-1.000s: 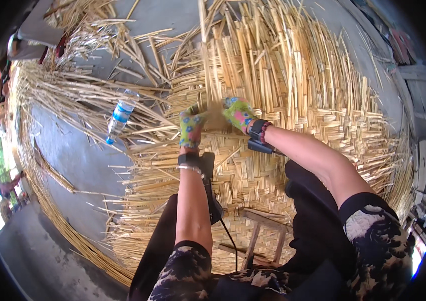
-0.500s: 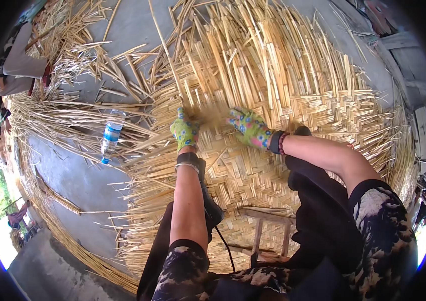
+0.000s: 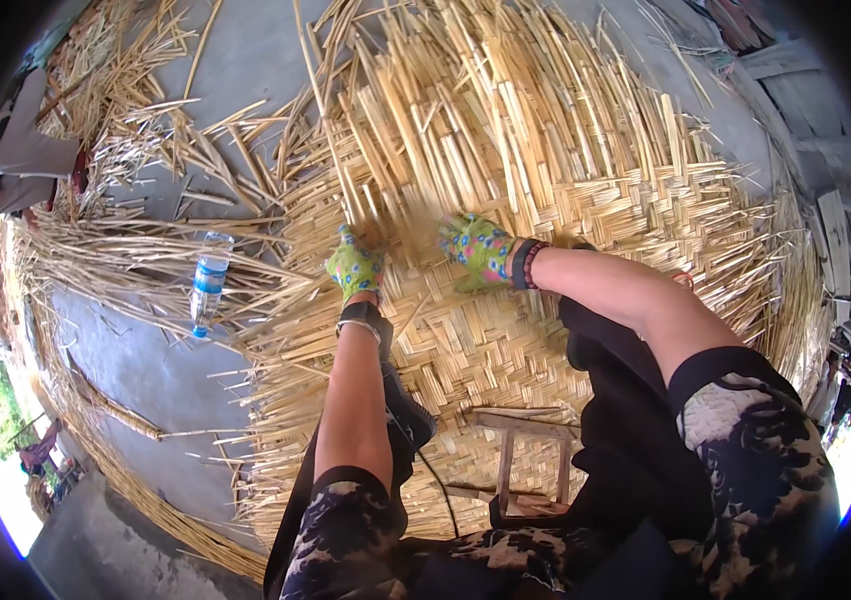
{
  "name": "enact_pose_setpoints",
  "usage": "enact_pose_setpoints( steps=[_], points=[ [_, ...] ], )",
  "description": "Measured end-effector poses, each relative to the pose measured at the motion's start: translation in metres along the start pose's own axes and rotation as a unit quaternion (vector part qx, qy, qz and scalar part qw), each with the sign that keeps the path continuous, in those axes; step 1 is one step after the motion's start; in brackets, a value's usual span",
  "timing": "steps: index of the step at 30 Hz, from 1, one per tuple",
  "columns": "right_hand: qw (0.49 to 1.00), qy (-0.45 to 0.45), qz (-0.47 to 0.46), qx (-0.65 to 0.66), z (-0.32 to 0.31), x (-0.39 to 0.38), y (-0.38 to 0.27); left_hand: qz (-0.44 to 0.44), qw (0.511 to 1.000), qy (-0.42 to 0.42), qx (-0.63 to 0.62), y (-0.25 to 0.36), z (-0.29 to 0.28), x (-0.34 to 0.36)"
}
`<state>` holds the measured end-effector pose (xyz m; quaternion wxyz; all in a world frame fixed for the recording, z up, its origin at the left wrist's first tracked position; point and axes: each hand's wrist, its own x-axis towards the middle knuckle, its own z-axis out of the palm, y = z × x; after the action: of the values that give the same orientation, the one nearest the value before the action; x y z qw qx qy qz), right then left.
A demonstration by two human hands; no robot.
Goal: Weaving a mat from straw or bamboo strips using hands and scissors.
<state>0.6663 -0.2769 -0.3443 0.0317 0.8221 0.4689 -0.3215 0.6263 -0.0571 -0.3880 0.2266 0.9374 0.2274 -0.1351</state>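
A large mat of woven pale bamboo strips [image 3: 505, 340] lies on the concrete floor, its far part still loose upright strips [image 3: 505, 120]. My left hand [image 3: 355, 265], in a green patterned glove, presses down on the strips at the weave's edge. My right hand [image 3: 480, 248], in the same kind of glove with a dark beaded band at the wrist, rests on the strips just to its right. Both hands grip or push on strips; the fingers are partly blurred. My knees in black trousers rest on the woven part.
A plastic water bottle [image 3: 209, 282] with a blue label lies on the floor to the left. Loose bamboo strips [image 3: 135, 150] are scattered at the upper left. A low wooden stool [image 3: 525, 455] sits under me. Long strip bundles [image 3: 95, 440] curve along the left edge.
Both hands have shifted a little down and apart along the weave's edge, and the view has tilted, so the bottle now sits lower left.
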Motion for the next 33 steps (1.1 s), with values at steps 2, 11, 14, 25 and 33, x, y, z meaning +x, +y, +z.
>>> enact_pose_setpoints(
  steps=[2, 11, 14, 25, 33],
  points=[
    [0.999, 0.011, -0.018, -0.043, 0.006, 0.007, 0.003, -0.022, 1.000, 0.008, 0.016, -0.009, 0.004, 0.006],
    [0.958, 0.115, 0.076, 0.251, 0.024, -0.050, 0.004, -0.058, 0.975, 0.184, 0.112, 0.038, -0.024, -0.034],
    [0.762, 0.136, 0.326, 0.543, 0.009, -0.095, 0.016, 0.032, 0.960, 0.259, 0.101, 0.039, -0.023, -0.039],
    [0.898, 0.348, 0.170, 0.210, 0.058, -0.073, 0.144, 0.152, 0.790, -0.199, -0.559, 0.130, 0.104, 0.027],
    [0.882, 0.172, 0.305, 0.315, 0.005, -0.089, 0.148, 0.105, 0.932, -0.170, -0.302, 0.158, 0.066, 0.017]
  ],
)
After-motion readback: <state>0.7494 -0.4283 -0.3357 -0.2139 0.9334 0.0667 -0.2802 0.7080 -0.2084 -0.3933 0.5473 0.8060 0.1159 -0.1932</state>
